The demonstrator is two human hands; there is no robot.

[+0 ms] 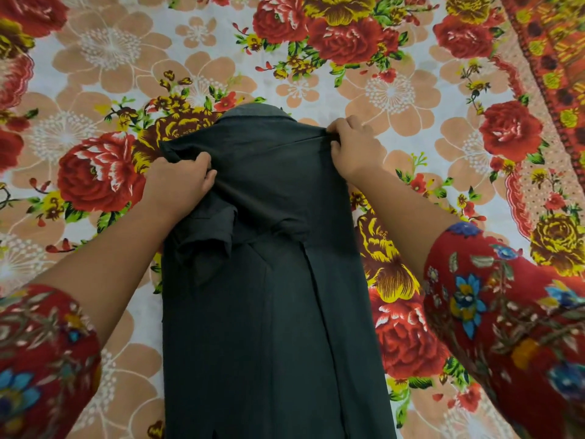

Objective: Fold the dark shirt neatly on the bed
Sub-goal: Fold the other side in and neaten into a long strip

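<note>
The dark shirt (272, 312) lies lengthwise on the bed, collar (256, 111) at the far end, both sides folded in to form a long narrow strip. Its short sleeve (209, 239) lies rumpled on top at the left. My left hand (182, 182) grips the fabric near the left shoulder, fingers curled into a bunch of cloth. My right hand (354, 147) pinches the right shoulder edge between thumb and fingers. The shirt's hem runs out of view at the bottom.
The bed is covered by a floral sheet (95, 74) with red roses and peach flowers. A red patterned border (550, 74) runs along the far right. My red flowered sleeves (512, 327) frame the shirt on both sides.
</note>
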